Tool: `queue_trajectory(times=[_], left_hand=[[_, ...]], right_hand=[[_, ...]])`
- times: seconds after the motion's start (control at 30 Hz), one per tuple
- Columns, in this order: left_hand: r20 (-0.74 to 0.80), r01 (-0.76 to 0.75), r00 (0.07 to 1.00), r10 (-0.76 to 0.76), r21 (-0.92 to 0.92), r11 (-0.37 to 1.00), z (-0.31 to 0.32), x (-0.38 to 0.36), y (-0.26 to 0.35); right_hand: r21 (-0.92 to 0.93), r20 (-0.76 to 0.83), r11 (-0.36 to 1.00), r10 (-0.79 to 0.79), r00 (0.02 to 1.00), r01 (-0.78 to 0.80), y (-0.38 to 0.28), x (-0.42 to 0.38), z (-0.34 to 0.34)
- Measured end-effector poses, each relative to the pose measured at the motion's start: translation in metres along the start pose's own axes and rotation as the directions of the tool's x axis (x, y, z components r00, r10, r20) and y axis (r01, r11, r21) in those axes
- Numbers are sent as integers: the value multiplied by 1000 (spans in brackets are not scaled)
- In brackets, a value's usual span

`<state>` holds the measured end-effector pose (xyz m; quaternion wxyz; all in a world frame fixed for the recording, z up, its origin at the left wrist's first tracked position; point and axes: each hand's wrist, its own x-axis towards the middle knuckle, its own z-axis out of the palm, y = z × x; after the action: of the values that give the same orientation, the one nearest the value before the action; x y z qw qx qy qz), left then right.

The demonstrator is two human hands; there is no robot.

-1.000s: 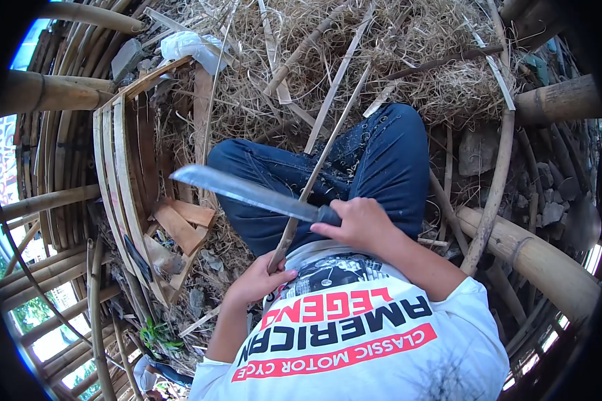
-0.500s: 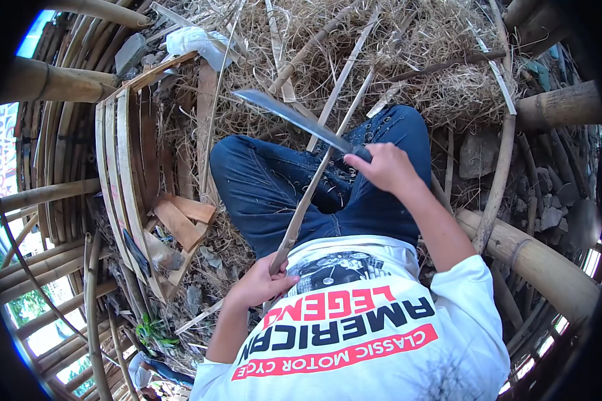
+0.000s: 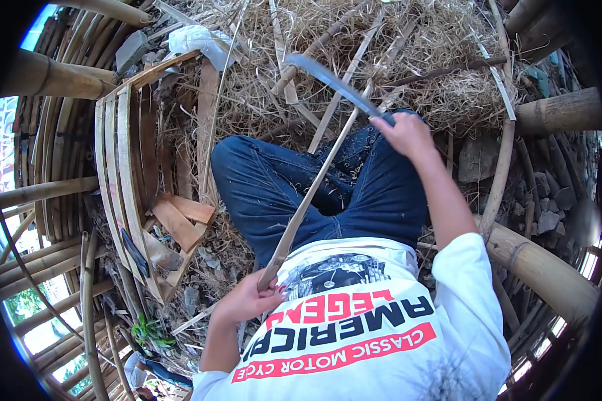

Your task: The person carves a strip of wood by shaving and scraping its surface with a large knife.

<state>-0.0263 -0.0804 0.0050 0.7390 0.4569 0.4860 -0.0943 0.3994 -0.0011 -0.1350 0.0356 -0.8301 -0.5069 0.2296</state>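
Wooden frame (image 3: 124, 174) of slats lying at the left on the ground (image 3: 261, 100), short wood offcuts (image 3: 180, 220) beside its lower end. White cloth (image 3: 197, 41) near the upper left, on the dry grass.

Left hand (image 3: 244, 301) low, close to the white shirt (image 3: 374, 334), fingers closed around the near end of a bamboo strip (image 3: 308, 200). Strip long and thin, running diagonally from that fist at lower left up to the upper right, across the lap in blue jeans (image 3: 281, 187), far end lost among the straw.

Knife (image 3: 334, 83) above the knees: long blade slanting from upper left down to lower right, tip aimed up and left, handle end in the right hand (image 3: 408, 134). Right hand fisted tight on the handle, arm stretched forward from the shoulder and nearly straight, wrist over the right knee. Blade just beside the upper part of the strip; whether touching, cannot tell.

Thick bamboo poles (image 3: 542, 267) at the right edge of the ground.
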Motion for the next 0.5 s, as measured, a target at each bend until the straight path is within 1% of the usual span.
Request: queue_trajectory(times=[0.07,0.1,0.13,0.2,0.27,0.33,0.4,0.43,0.47,0.5], left_hand=[[27,49,999,-47,-90,995,1,-12,1],[16,53,999,-52,-51,997,1,-11,-2],[11,50,999,-50,-58,997,0,-11,-2],[40,92,995,-87,-164,982,-3,-7,1],[40,72,997,-66,-176,982,-3,-5,1],[44,63,997,-56,-185,981,-4,-3,-1],[33,52,998,-47,-145,988,-7,3,-3],[38,55,998,-50,-141,988,-9,7,-2],[61,105,993,-97,-152,983,-11,11,0],[86,154,986,-142,-160,975,-12,15,0]], right_hand=[[95,58,994,57,997,-62,14,16,-11],[68,20,997,47,999,-48,15,17,-12],[65,21,997,38,999,-40,13,19,-11],[-23,0,1000,20,1000,-20,12,19,-8],[-29,-14,999,32,999,-32,8,13,-5],[103,-79,993,72,994,-64,3,1,1],[117,-92,992,62,994,-51,-3,-17,1],[89,-56,996,37,998,-31,-8,-27,1],[61,-21,998,13,1000,-12,-12,-37,2],[64,-39,997,-31,999,33,-14,-48,5]])
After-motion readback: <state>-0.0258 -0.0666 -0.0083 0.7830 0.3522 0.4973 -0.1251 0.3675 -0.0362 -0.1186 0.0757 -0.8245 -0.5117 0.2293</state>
